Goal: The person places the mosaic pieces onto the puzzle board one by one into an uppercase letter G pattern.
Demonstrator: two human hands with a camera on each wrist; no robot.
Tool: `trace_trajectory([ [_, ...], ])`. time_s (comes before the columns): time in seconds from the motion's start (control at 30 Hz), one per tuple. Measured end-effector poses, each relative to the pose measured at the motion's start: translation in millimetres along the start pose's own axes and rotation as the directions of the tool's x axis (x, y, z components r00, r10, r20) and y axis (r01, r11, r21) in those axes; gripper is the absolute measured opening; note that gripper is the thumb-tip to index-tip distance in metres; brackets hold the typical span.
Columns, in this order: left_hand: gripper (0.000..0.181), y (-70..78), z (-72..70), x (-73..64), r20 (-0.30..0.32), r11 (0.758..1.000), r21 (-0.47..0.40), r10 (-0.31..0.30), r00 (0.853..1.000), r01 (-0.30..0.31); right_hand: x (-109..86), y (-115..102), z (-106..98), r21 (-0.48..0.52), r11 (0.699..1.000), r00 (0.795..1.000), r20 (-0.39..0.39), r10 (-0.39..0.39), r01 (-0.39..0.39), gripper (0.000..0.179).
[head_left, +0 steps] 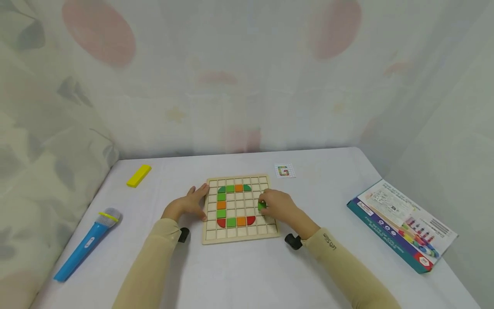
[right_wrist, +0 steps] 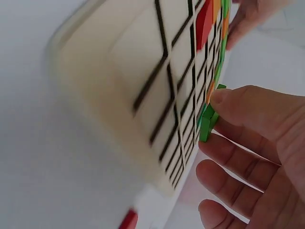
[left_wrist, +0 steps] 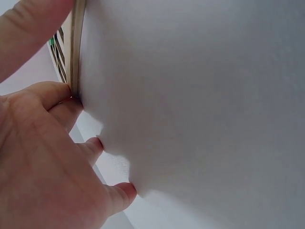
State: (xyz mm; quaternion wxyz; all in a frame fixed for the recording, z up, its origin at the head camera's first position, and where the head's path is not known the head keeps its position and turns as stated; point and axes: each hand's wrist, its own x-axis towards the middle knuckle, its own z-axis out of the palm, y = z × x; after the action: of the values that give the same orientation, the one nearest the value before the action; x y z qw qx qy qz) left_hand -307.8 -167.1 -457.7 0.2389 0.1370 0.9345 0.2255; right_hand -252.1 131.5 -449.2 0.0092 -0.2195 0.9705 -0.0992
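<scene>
A square wooden grid board lies on the white table. Square green and orange tiles, with rounded green and red corner pieces, form an open-sided outline on it. My right hand is over the board's right part and pinches a green tile between thumb and fingers. A second bit of green shows by the thumb; whether it is a separate tile I cannot tell. Along the board's left edge rests my left hand, fingers spread, thumb near the lower part. In the left wrist view its fingertips touch the table and board edge.
Behind the board's right corner lies a small pattern card with a G-like figure. A game box lies at the right. On the left are a blue toy microphone and a yellow block.
</scene>
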Motion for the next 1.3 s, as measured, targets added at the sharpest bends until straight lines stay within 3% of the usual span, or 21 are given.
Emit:
trace_trajectory([
  [0.4,0.112,5.8,2.0,-1.5,0.014,1.0,-0.001,-0.012,1.0,0.012,14.5,-25,11,0.006,0.999,0.997,0.071,-0.032,0.032,0.026],
  [1.3,0.113,1.3,0.7,-0.8,-0.002,1.0,0.01,-0.022,1.0,0.022,18.0,-29,8,0.014,1.0,0.993,0.117,-0.013,0.011,0.026],
])
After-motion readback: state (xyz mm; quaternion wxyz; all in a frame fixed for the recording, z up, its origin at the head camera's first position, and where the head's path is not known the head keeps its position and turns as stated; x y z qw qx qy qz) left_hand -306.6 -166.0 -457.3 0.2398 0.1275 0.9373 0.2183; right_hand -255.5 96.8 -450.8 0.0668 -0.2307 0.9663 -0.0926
